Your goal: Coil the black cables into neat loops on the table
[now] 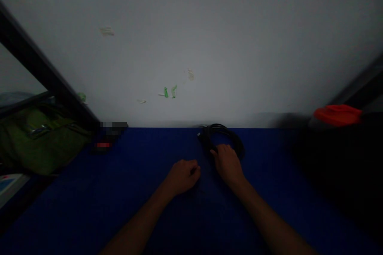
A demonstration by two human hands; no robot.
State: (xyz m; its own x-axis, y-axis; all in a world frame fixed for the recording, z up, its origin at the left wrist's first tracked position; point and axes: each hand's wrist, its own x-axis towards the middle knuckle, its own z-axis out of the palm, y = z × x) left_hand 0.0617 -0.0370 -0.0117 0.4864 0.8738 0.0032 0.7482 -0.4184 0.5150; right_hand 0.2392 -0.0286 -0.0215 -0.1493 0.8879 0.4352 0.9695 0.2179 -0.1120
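A coiled black cable (237,143) lies on the dark blue surface (143,147) close to the wall, its connector ends at the coil's left side. My right hand (227,162) grips the near part of the coil, the fingers wrapped round it. To the left of it, my left hand (183,175) rests low over the surface with its fingers curled into a loose fist. Nothing shows in the left hand, and it is apart from the cable.
A pale wall (239,48) with small green and beige marks stands behind. A green bag (44,139) is at the left, near a dark item with a red patch (103,144). An orange lid (338,114) and a large black shape (344,167) are at the right.
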